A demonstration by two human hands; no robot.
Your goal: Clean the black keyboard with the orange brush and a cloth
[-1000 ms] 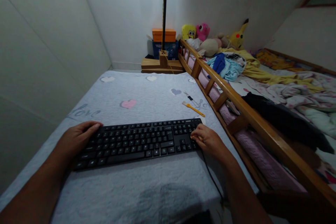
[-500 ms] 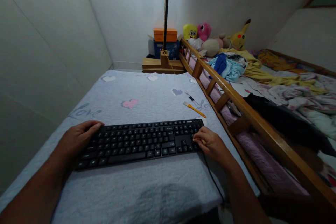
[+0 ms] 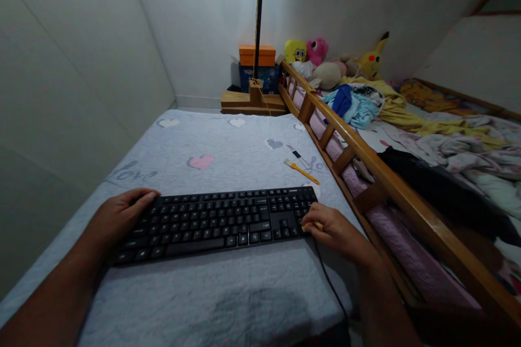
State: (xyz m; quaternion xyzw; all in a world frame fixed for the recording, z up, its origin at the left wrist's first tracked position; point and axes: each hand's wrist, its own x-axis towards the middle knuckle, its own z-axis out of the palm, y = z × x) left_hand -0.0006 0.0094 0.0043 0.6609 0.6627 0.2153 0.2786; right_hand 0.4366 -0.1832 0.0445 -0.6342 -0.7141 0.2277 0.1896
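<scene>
A black computer keyboard (image 3: 211, 222) lies flat on the pale quilted cover, its cable (image 3: 329, 282) running off toward the near edge at right. My left hand (image 3: 124, 214) is closed around the keyboard's left end, thumb along the top corner. At the number pad, my right hand (image 3: 328, 226) pinches a small pale-yellow piece (image 3: 312, 226) against the keys; its kind is too hidden to tell. Beyond the keyboard rest a yellow-handled brush (image 3: 303, 172) and thin metal tweezers (image 3: 297, 154) with a dark middle.
A wooden bed rail (image 3: 350, 135) runs along the right side, with clothes, blankets and plush toys (image 3: 317, 51) past it. At the far end stand a wooden base (image 3: 240, 100) with a black pole, and an orange box (image 3: 257, 55). A wall is on the left.
My right hand has shifted slightly right and nearer on the number pad, still pinching the pale-yellow piece. My left hand keeps its hold on the keyboard, which has barely moved.
</scene>
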